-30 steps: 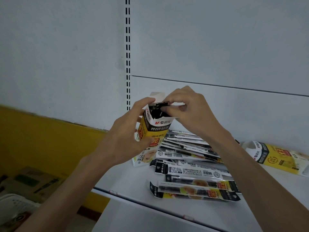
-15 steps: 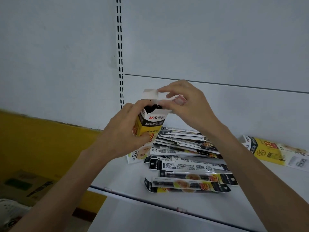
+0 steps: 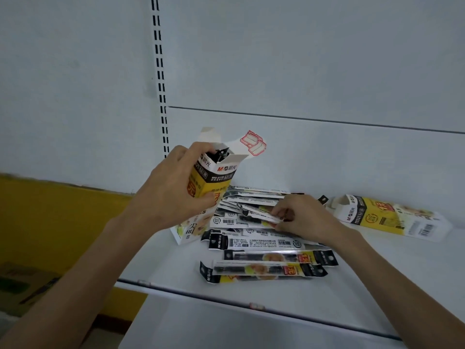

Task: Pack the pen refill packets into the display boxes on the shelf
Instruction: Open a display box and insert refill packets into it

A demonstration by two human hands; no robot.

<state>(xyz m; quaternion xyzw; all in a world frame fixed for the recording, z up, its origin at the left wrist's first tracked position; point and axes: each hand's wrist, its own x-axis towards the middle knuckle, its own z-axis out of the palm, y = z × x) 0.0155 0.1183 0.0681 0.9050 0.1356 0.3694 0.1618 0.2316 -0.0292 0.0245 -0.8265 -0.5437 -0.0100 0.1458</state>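
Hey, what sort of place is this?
Likely a stationery shop being stocked: a white shelf on a slotted upright, a pile of pen refill packets, and a branded display box.

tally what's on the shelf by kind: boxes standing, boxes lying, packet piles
standing box: 1, gripped by the left hand
lying box: 1
packet pile: 1, too overlapped to count singly; the right hand pinches a packet on it
Total: 3
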